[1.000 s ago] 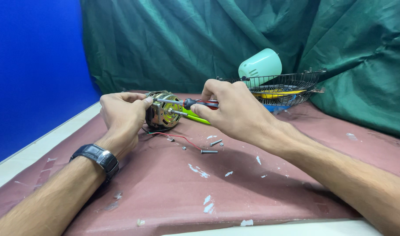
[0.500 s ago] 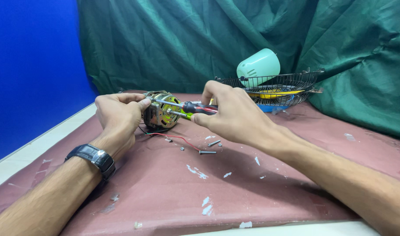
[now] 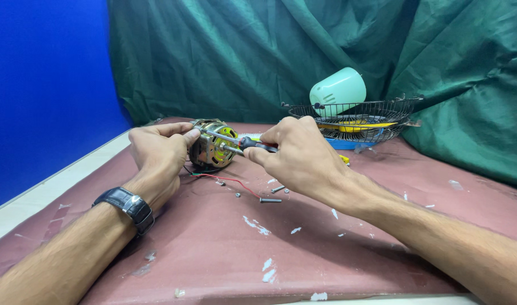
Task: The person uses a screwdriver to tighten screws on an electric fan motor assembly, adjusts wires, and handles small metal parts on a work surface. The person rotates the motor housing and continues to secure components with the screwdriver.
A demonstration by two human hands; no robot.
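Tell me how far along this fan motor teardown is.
Done: the wire fan guard and mint green housing are set aside, and loose screws lie on the table. In hand: left hand steadies the motor; right hand works a screwdriver on it. Left: the motor is unopened.

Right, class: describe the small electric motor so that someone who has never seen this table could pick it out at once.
Start at the maroon-covered table before the green curtain. At its far left, the left hand steadies the electric motor, while the right hand brings a screwdriver to it. Unlike the wire fan guard nearby, it is a compact metal block with yellow inside and thin trailing wires.
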